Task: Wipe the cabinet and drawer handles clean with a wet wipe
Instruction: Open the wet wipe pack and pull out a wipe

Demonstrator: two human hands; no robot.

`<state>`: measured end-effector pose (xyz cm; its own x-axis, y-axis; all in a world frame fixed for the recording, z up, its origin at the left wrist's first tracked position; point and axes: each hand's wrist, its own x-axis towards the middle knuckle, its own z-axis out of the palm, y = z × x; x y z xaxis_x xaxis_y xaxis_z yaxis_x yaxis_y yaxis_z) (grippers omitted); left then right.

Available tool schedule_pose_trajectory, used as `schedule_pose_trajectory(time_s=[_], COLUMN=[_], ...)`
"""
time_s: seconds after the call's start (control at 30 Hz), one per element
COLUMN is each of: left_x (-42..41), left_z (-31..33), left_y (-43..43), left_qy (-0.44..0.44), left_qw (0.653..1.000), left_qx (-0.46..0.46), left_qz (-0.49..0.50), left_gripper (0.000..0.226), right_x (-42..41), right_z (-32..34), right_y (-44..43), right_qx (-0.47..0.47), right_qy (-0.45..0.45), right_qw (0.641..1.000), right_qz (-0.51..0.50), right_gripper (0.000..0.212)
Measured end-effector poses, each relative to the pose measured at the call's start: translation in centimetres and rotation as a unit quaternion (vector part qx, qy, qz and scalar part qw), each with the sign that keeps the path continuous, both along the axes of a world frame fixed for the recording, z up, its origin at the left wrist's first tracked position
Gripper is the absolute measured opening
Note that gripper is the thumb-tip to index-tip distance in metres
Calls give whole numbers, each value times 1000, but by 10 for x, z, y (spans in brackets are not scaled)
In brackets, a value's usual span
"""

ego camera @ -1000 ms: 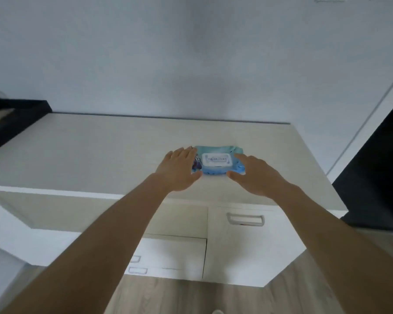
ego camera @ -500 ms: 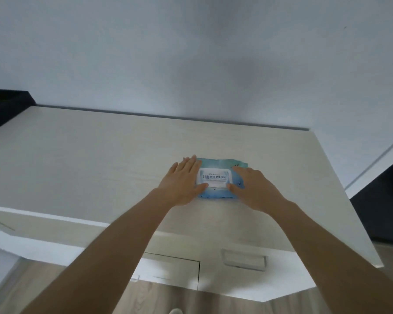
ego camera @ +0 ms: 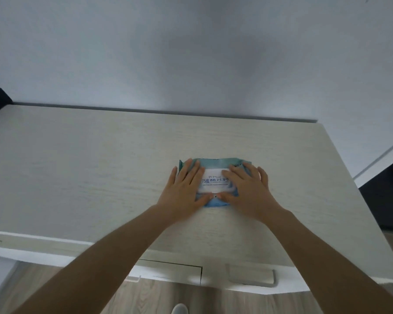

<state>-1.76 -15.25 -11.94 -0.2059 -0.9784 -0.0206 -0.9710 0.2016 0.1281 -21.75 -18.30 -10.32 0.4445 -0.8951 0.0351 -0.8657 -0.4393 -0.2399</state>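
Both hands have slid further onto the wipe pack (ego camera: 216,181) near the cabinet top's (ego camera: 77,166) right edge, left hand (ego camera: 183,191) and right hand (ego camera: 247,191) spread flat, pinching nothing, so I'd judge the flap comes next.

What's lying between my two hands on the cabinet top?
In the head view, the blue wet-wipe pack's white flip lid shows between left hand and right hand.

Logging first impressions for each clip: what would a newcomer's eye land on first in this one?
Two bare hands pressed flat on a blue wet wipe pack near the right-centre of the pale cabinet top: left hand on its left end, right hand on its right. The pack's white lid looks closed. Below the front edge, a recessed handle shows.
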Motion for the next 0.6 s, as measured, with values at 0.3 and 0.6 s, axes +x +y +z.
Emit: schedule_pose_trajectory(time_s=[0.3,0.6], left_x=[-1,0], left_z=[-5,1], left_y=[4,10], left_qy=[33,161], left_qw=[999,986], left_qx=[-20,-39], left_qz=[6,11], left_gripper=[83,91], right_x=[-1,7], right_z=[4,16], right_y=[-3,-20], right_qx=[-77,-54], right_qy=[17,-160], right_qw=[997,983], right_qz=[23,-78], right_gripper=[59,35])
